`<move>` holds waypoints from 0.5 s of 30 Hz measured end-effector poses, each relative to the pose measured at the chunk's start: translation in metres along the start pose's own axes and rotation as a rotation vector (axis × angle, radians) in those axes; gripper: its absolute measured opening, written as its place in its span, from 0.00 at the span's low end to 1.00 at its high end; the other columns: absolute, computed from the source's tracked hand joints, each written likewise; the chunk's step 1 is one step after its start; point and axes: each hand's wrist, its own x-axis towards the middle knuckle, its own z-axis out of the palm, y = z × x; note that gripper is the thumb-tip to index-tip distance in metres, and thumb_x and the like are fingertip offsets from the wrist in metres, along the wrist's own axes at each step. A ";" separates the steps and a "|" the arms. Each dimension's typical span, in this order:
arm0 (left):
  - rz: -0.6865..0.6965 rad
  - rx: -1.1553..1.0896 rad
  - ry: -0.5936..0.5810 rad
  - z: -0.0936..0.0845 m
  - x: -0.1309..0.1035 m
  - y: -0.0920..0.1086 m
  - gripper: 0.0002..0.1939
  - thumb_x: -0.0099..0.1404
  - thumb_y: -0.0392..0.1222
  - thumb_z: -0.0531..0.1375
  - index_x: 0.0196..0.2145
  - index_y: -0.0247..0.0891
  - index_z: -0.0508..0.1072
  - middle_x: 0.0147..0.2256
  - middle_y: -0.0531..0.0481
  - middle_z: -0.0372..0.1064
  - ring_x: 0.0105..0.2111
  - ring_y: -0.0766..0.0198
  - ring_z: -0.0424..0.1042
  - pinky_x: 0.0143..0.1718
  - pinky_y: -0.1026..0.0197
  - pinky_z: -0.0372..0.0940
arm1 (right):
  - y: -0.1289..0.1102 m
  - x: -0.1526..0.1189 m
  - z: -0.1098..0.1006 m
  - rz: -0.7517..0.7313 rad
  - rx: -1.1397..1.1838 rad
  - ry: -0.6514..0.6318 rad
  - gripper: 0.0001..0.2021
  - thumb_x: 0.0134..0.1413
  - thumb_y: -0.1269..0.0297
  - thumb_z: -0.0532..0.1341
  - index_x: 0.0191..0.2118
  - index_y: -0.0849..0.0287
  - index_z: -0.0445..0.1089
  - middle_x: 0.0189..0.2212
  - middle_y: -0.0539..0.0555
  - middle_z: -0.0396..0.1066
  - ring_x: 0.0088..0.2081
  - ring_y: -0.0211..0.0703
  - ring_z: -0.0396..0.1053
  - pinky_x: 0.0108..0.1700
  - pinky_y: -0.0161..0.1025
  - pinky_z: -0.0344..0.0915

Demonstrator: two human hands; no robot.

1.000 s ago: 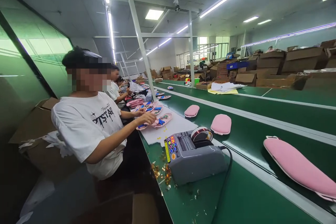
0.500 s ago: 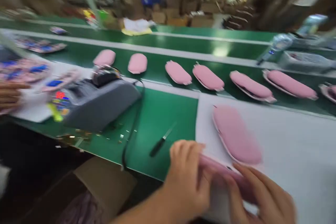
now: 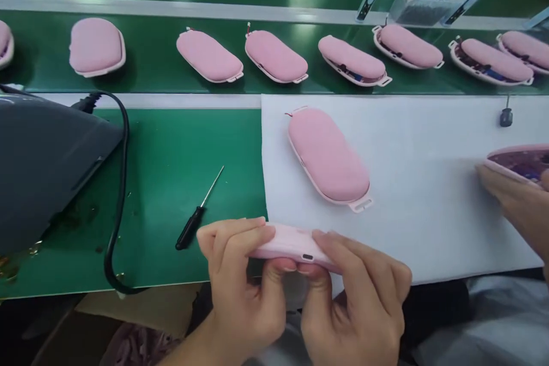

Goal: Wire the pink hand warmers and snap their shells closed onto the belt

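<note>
Both of my hands grip a pink case (image 3: 291, 243) on edge near the table's front, its small dark port facing me. My left hand (image 3: 244, 274) pinches the left end, fingers above and thumb below. On the right end, my right hand (image 3: 355, 286) presses in the same way. Just beyond them a second pink case (image 3: 328, 154) lies on the white sheet (image 3: 412, 194), with a thin red wire at its upper left end. A black-handled screwdriver (image 3: 191, 227) rests on the green mat left of my left hand.
Several pink cases, such as one (image 3: 210, 56), line the green strip behind. A grey machine (image 3: 51, 166) with a black cable (image 3: 122, 183) stands at left. At right, another person's hand (image 3: 514, 206) holds an open case (image 3: 523, 163). A small screwdriver (image 3: 506, 117) and parts bin (image 3: 424, 6) lie beyond.
The view has swung right and down, bringing another person's hand into sight at right. The held case is now more level, with its port toward me; both my hands still grip it.
</note>
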 end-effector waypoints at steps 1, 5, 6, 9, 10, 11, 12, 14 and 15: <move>0.001 -0.010 0.008 0.001 -0.001 -0.001 0.06 0.66 0.40 0.55 0.40 0.37 0.65 0.36 0.48 0.64 0.39 0.60 0.63 0.39 0.54 0.57 | -0.002 -0.001 0.001 0.005 0.003 0.001 0.08 0.59 0.70 0.58 0.43 0.63 0.70 0.37 0.55 0.71 0.39 0.44 0.67 0.43 0.43 0.59; 0.062 -0.029 0.014 0.001 -0.005 -0.007 0.07 0.67 0.42 0.55 0.41 0.36 0.65 0.37 0.48 0.64 0.39 0.60 0.63 0.40 0.55 0.56 | -0.006 0.000 0.001 0.044 0.061 0.004 0.06 0.61 0.69 0.57 0.42 0.61 0.70 0.37 0.55 0.71 0.39 0.44 0.66 0.44 0.43 0.58; 0.091 -0.027 0.008 -0.002 -0.006 -0.008 0.08 0.67 0.41 0.55 0.42 0.36 0.65 0.37 0.48 0.65 0.39 0.60 0.63 0.41 0.56 0.56 | -0.005 0.000 0.000 0.037 0.078 -0.002 0.06 0.62 0.69 0.57 0.42 0.61 0.69 0.37 0.55 0.71 0.40 0.44 0.66 0.44 0.43 0.58; 0.164 -0.045 -0.061 -0.014 -0.008 -0.014 0.09 0.68 0.37 0.53 0.46 0.37 0.65 0.41 0.47 0.66 0.42 0.61 0.64 0.45 0.57 0.58 | 0.002 0.000 -0.008 -0.045 0.117 -0.060 0.09 0.63 0.68 0.55 0.47 0.62 0.68 0.40 0.56 0.69 0.43 0.44 0.65 0.47 0.42 0.59; 0.155 -0.053 -0.096 -0.020 -0.008 -0.017 0.12 0.68 0.35 0.52 0.49 0.37 0.65 0.43 0.46 0.67 0.45 0.61 0.65 0.47 0.58 0.59 | 0.006 -0.001 -0.012 -0.075 0.119 -0.089 0.11 0.63 0.69 0.54 0.49 0.62 0.66 0.42 0.56 0.68 0.45 0.44 0.64 0.48 0.41 0.59; 0.129 -0.056 -0.127 -0.026 -0.008 -0.020 0.15 0.68 0.35 0.52 0.52 0.38 0.64 0.45 0.45 0.67 0.47 0.61 0.65 0.48 0.59 0.60 | 0.011 -0.001 -0.016 -0.103 0.114 -0.115 0.13 0.63 0.69 0.54 0.51 0.63 0.65 0.44 0.57 0.67 0.47 0.44 0.63 0.49 0.40 0.59; 0.090 -0.056 -0.155 -0.031 -0.008 -0.023 0.17 0.68 0.35 0.53 0.54 0.40 0.63 0.47 0.45 0.68 0.48 0.60 0.65 0.48 0.59 0.62 | 0.016 -0.002 -0.019 -0.124 0.106 -0.135 0.14 0.64 0.68 0.53 0.54 0.64 0.63 0.46 0.57 0.66 0.48 0.44 0.62 0.50 0.39 0.59; 0.016 -0.076 -0.203 -0.040 -0.006 -0.029 0.19 0.67 0.37 0.55 0.55 0.43 0.65 0.48 0.46 0.70 0.49 0.60 0.68 0.47 0.61 0.65 | 0.026 -0.005 -0.022 -0.156 0.096 -0.149 0.15 0.64 0.66 0.53 0.54 0.62 0.62 0.47 0.57 0.66 0.48 0.43 0.63 0.50 0.37 0.61; 0.001 -0.105 -0.220 -0.042 -0.005 -0.031 0.17 0.66 0.38 0.56 0.53 0.44 0.67 0.47 0.47 0.72 0.48 0.60 0.70 0.46 0.61 0.67 | 0.030 -0.007 -0.022 -0.158 0.099 -0.151 0.14 0.65 0.64 0.53 0.54 0.61 0.63 0.46 0.56 0.67 0.48 0.43 0.64 0.48 0.36 0.62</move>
